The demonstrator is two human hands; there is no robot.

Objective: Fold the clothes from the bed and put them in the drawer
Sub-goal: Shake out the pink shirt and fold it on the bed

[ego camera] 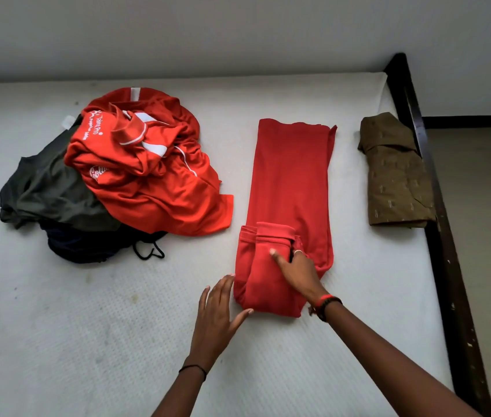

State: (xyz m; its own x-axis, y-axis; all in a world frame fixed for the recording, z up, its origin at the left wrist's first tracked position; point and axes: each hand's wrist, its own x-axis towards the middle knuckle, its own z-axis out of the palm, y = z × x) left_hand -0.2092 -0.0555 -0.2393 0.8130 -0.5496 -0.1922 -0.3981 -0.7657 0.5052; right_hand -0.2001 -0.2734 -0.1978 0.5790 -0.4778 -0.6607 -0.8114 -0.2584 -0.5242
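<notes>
One red garment (292,176), held under right grip (296,272)

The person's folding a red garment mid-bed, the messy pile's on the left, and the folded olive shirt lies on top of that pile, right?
Not quite. In the head view the folded olive shirt lies by itself at the right edge of the mattress, beside the bed frame, apart from the pile. The red garment mid-bed and the pile on the left are correct.

The cuffed garment (292,176) is plain red; the jersey (154,191) is orange-red with white stripes and lettering. The folded shirt (394,176) is olive-brown with small pale dashes, the mattress (57,326) white.
</notes>
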